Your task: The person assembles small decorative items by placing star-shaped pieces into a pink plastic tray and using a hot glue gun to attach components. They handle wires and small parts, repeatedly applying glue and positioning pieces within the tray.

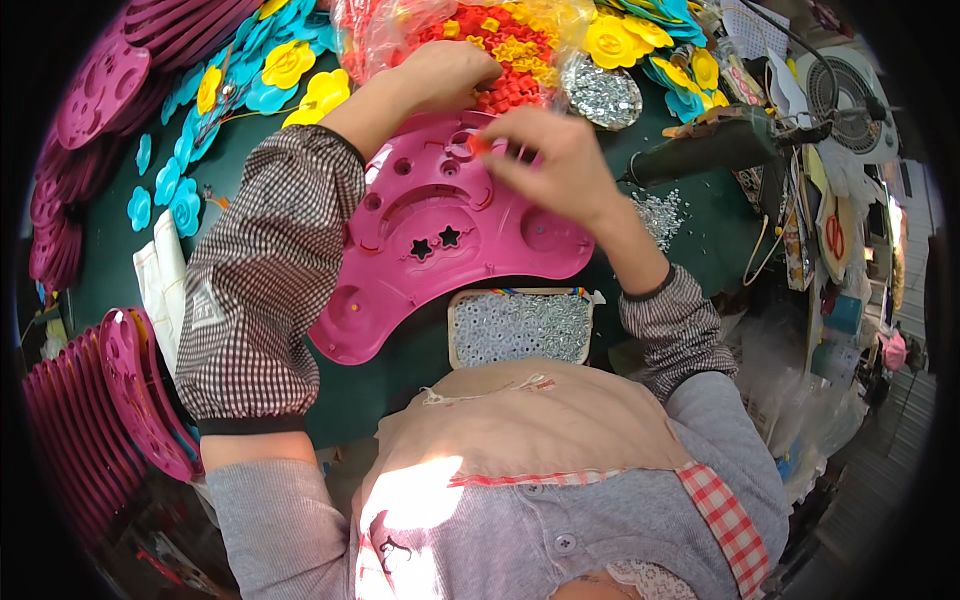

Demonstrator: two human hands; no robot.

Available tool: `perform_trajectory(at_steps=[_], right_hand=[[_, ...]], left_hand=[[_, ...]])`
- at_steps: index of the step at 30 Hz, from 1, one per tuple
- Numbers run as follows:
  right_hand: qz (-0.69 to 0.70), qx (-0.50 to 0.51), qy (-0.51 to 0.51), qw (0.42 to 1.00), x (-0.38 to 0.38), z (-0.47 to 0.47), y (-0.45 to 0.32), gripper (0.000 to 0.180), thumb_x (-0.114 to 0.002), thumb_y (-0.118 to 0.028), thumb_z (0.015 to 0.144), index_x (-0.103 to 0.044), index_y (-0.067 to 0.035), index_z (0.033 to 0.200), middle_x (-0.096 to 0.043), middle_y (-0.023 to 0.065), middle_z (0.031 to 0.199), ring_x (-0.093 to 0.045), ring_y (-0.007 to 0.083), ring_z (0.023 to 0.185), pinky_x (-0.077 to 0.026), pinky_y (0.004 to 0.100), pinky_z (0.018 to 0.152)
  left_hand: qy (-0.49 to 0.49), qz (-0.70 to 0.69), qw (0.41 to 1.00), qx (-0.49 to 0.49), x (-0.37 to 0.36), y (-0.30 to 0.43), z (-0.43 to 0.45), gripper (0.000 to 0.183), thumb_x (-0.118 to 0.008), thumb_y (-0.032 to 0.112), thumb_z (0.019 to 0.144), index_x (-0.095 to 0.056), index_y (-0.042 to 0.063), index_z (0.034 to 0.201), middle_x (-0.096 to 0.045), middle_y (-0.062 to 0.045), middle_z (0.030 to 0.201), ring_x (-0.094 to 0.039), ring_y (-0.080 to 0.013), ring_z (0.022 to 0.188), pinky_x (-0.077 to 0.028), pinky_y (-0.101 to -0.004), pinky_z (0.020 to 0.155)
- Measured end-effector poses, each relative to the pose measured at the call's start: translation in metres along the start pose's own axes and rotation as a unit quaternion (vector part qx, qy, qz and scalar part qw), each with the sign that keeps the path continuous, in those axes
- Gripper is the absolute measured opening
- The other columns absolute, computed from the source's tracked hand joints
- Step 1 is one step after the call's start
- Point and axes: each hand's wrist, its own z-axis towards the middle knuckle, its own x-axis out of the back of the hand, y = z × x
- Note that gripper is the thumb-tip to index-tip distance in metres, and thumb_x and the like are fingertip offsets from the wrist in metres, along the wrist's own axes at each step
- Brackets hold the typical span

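Observation:
A curved pink plastic shell (450,262) with round recesses and two star-shaped holes lies in front of me. My right hand (555,161), blurred, pinches a small red plastic piece (478,144) between thumb and fingers over the shell's upper part. Beyond the shell's far edge, my left hand (457,75) is at the heap of red plastic pieces (514,90) and yellow star-like pieces (516,51) in a clear plastic bag; its fingertips are partly hidden, so I cannot tell what it holds. Near my apron stands a tray (452,330) of small washers and screws.
An electric screwdriver (697,154) lies at the right, near a screw pile (660,217) and a round dish of metal parts (604,91). Blue and yellow flower-shaped parts (289,64) lie at the back. Stacked pink shells (82,420) stand left; a fan (847,105) stands far right.

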Motion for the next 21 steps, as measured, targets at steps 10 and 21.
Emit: perform_trajectory(at_steps=[10, 21], right_hand=[[-0.050, 0.040, -0.130, 0.989, -0.049, -0.042, -0.024, 0.017, -0.080, -0.023, 0.081, -0.075, -0.010, 0.091, -0.070, 0.0050, 0.091, -0.071, 0.0268, 0.087, -0.057, 0.0426, 0.071], [-0.059, 0.010, -0.101, 0.993, -0.034, -0.057, -0.030, 0.017, -0.080, -0.013, 0.086, -0.077, -0.006, 0.101, -0.073, 0.0071, 0.103, -0.072, 0.0274, 0.090, -0.058, 0.0371, 0.078]], left_hand=[[0.151, -0.197, 0.967, -0.058, 0.018, 0.049, -0.139, 0.025, -0.074, 0.001, 0.076, -0.068, 0.002, 0.100, -0.065, -0.011, 0.100, -0.066, -0.0315, 0.098, -0.055, -0.0415, 0.085], [0.148, -0.193, 0.970, 0.018, -0.033, 0.110, -0.192, 0.022, -0.080, 0.001, 0.079, -0.075, 0.003, 0.100, -0.070, -0.010, 0.106, -0.070, -0.0301, 0.098, -0.059, -0.0400, 0.083]])
